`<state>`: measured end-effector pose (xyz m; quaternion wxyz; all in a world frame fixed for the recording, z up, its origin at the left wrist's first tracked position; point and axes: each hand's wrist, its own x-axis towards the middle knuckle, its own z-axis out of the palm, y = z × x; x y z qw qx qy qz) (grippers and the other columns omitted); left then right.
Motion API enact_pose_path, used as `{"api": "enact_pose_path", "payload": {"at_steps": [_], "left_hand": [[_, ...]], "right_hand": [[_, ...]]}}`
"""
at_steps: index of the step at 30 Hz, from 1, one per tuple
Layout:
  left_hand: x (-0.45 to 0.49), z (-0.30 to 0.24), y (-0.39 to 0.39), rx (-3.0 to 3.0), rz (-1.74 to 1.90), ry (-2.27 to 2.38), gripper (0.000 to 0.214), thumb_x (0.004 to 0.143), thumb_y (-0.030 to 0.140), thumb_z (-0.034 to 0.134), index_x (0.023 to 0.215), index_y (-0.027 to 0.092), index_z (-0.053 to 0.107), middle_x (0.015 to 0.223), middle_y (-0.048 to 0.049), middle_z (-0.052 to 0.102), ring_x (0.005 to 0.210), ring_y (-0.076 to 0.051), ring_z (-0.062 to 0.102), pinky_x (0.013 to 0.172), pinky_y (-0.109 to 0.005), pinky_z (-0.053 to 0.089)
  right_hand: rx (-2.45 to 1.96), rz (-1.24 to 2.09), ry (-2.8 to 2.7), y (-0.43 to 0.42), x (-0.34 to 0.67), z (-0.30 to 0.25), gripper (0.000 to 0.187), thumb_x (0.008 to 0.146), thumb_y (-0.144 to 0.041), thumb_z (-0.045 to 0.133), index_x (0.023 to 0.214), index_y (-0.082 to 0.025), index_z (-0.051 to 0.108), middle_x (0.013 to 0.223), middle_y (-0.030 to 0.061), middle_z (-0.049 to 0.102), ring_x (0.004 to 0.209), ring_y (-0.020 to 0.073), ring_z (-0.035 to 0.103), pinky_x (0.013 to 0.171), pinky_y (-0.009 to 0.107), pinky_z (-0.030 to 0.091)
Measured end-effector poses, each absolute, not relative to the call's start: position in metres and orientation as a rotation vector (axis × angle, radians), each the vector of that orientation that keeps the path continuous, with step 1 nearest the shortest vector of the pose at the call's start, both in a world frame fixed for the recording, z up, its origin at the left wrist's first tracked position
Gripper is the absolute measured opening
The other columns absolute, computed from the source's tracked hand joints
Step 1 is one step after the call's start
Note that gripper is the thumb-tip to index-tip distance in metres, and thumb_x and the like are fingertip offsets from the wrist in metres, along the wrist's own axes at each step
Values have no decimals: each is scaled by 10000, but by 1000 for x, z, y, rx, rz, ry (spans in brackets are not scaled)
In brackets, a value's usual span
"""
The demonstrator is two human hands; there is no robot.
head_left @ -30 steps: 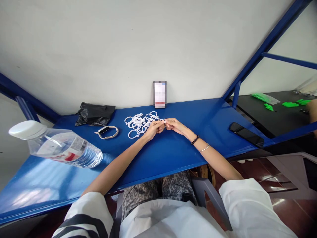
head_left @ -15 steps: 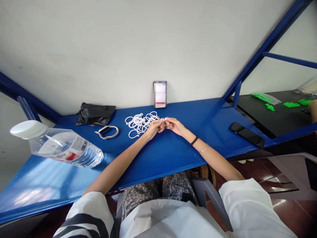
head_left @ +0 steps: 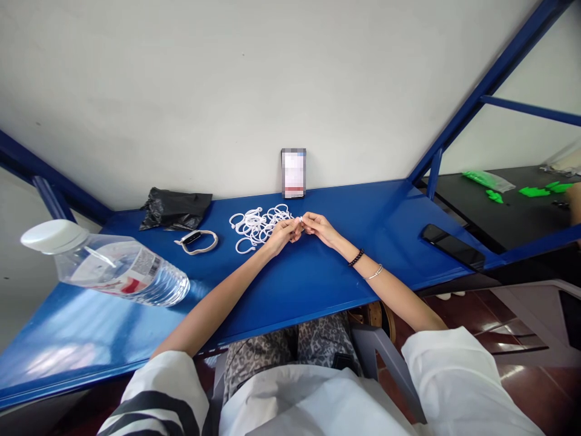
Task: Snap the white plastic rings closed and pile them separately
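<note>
My left hand (head_left: 284, 233) is closed in a pinch just in front of a pile of white plastic rings (head_left: 254, 225), each with a small knob or eyelet. Facing it, my right hand (head_left: 318, 228) is pinched too, and the fingertips of both hands meet. Between them shows a small white piece (head_left: 300, 220), gripped from both sides. Fingers cover most of it, so its full shape is hidden. Part of the pile disappears behind my left hand.
On the blue table (head_left: 290, 290) a phone (head_left: 293, 174) leans against the wall. To the left are a black plastic bag (head_left: 175, 209), a watch (head_left: 195, 241) and a water bottle (head_left: 118, 266). At right lie another phone (head_left: 452, 246) and green pieces (head_left: 534, 191), near another person's hand (head_left: 575, 200).
My right hand has shifted slightly left and its fingers have closed in toward my left hand, covering more of the white piece. The left hand stays nearly still.
</note>
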<state>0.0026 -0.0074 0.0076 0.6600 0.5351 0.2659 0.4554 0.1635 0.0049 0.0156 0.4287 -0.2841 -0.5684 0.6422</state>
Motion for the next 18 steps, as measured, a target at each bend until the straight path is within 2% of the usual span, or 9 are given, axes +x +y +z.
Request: {"api": "enact_pose_path", "payload": {"at_steps": [5, 9, 15, 18], "left_hand": [[1, 8, -7, 1213, 1029, 611, 500, 730, 590, 704, 613, 148, 500, 592, 9, 472, 512, -80, 450, 454, -221, 305], [0, 9, -7, 1159, 1077, 638, 414, 701, 505, 765, 746, 143, 569, 666, 8, 525, 592, -77, 483, 499, -196, 350], [0, 5, -4, 1098, 1168, 638, 403, 675, 388, 811, 954, 174, 614, 967, -20, 587, 759, -91, 556, 599, -197, 450], [0, 3, -3, 1109, 1161, 648, 443, 705, 409, 784, 1046, 190, 606, 1003, -33, 606, 809, -114, 589, 660, -223, 494]], "right_hand": [[-726, 1600, -1458, 6, 165, 17, 404, 700, -529, 755, 689, -165, 578, 603, -45, 519, 516, 59, 358, 503, 228, 267], [-773, 1502, -1476, 8, 167, 15, 360, 698, -489, 772, 771, -177, 606, 709, -20, 589, 572, 74, 444, 517, 223, 327], [-747, 1255, -1608, 8, 166, 13, 364, 772, -463, 720, 1043, -228, 650, 896, 14, 630, 695, 118, 547, 624, 253, 455], [-747, 1068, -1725, 6, 165, 15, 313, 838, -468, 649, 1049, -239, 683, 974, 38, 630, 719, 129, 545, 670, 281, 470]]}}
